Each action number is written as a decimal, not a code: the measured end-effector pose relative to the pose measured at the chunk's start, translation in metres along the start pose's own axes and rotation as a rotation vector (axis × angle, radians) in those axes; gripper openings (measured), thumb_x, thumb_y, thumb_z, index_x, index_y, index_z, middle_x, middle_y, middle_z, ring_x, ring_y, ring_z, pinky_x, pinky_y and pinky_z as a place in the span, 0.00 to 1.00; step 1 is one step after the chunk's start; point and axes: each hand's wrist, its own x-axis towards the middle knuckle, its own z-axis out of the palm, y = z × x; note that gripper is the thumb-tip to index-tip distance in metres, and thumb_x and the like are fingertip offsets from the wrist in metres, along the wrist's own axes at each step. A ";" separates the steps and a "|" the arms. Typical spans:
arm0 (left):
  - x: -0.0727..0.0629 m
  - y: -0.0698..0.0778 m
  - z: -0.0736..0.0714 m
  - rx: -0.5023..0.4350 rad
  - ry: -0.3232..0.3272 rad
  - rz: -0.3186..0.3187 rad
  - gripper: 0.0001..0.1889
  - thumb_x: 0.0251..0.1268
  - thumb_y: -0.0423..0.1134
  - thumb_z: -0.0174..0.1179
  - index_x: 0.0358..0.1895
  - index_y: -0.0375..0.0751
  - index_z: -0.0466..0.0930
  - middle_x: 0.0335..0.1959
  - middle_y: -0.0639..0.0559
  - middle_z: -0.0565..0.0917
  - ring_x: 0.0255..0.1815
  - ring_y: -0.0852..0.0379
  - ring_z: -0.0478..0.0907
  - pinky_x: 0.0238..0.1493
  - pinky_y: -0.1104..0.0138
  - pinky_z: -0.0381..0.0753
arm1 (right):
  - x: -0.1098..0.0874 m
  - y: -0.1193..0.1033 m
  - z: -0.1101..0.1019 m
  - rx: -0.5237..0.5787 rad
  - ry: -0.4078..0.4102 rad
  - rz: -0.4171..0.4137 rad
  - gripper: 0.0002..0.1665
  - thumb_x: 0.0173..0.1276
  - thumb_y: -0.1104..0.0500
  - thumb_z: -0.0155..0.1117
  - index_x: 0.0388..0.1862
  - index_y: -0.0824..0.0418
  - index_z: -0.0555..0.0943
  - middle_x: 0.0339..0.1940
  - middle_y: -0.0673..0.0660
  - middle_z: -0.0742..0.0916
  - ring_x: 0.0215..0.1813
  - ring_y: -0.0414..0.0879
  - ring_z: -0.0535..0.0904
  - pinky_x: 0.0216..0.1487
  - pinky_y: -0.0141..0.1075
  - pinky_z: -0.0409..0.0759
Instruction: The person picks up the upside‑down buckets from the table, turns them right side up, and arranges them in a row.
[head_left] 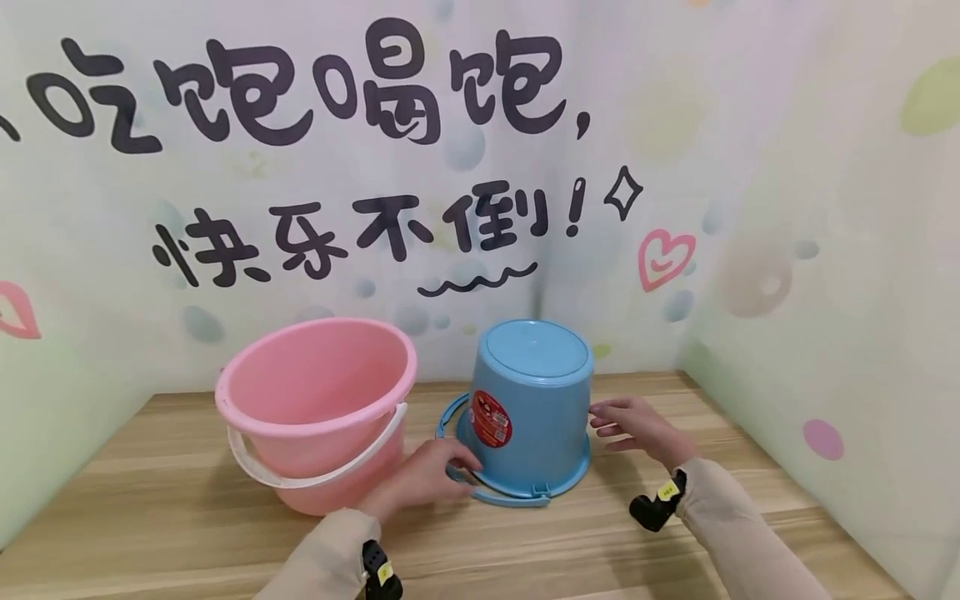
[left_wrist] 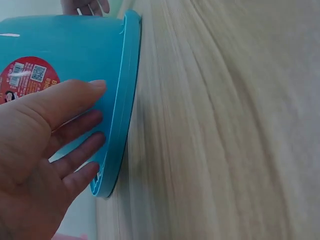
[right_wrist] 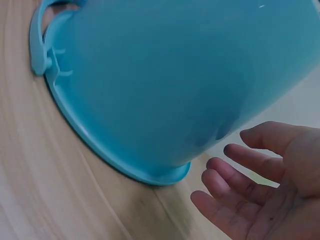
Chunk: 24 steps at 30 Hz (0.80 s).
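A blue bucket (head_left: 536, 400) stands upside down on the wooden table, its base facing up and its rim on the wood. A round red label (head_left: 491, 419) is stuck on its side, and its blue handle (head_left: 510, 500) lies round the rim on the table. To the bucket's left, my left hand (head_left: 431, 477) is close to the lower wall, fingers extended and holding nothing. On the other side, my right hand (head_left: 630, 425) is beside the wall with spread, relaxed fingers (right_wrist: 240, 175). In the right wrist view a small gap shows between those fingers and the bucket.
Left of the blue bucket a pink bucket (head_left: 315, 375) stands upright, its white handle (head_left: 330, 477) hanging at the front. The wooden table (head_left: 150, 500) meets a printed cloth backdrop (head_left: 712, 125) behind and at the right. A black wrist device (head_left: 660, 502) is on each sleeve.
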 end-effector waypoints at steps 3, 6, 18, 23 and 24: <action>0.005 0.000 0.000 0.058 -0.053 0.008 0.16 0.49 0.34 0.68 0.43 0.36 0.81 0.42 0.51 0.79 0.46 0.50 0.72 0.48 0.58 0.74 | 0.008 0.002 0.000 -0.029 -0.005 -0.006 0.23 0.69 0.59 0.51 0.55 0.76 0.70 0.40 0.63 0.80 0.39 0.50 0.78 0.41 0.43 0.79; 0.010 0.002 0.002 0.146 -0.099 -0.003 0.16 0.49 0.35 0.69 0.44 0.38 0.81 0.43 0.53 0.78 0.46 0.53 0.72 0.49 0.63 0.73 | 0.013 0.005 0.002 -0.042 -0.006 0.010 0.21 0.67 0.64 0.50 0.54 0.78 0.70 0.35 0.60 0.80 0.36 0.48 0.78 0.41 0.43 0.79; 0.017 0.007 0.006 0.330 -0.192 0.003 0.11 0.54 0.34 0.65 0.43 0.43 0.82 0.40 0.57 0.75 0.44 0.61 0.70 0.48 0.67 0.73 | 0.027 0.016 0.016 -0.143 0.035 0.094 0.21 0.57 0.75 0.52 0.52 0.81 0.70 0.31 0.60 0.80 0.32 0.47 0.76 0.37 0.41 0.80; 0.017 0.011 0.007 0.417 -0.217 0.006 0.09 0.54 0.32 0.64 0.40 0.44 0.80 0.38 0.56 0.73 0.42 0.60 0.69 0.48 0.67 0.72 | 0.032 0.017 0.025 -0.258 0.057 0.088 0.26 0.46 0.80 0.51 0.49 0.80 0.73 0.25 0.57 0.78 0.27 0.45 0.75 0.29 0.36 0.78; 0.017 0.011 0.007 0.429 -0.218 0.007 0.09 0.54 0.32 0.64 0.39 0.45 0.80 0.37 0.56 0.72 0.42 0.60 0.69 0.48 0.67 0.72 | 0.032 0.017 0.026 -0.273 0.063 0.092 0.27 0.45 0.80 0.51 0.49 0.79 0.73 0.25 0.57 0.78 0.26 0.45 0.74 0.28 0.35 0.77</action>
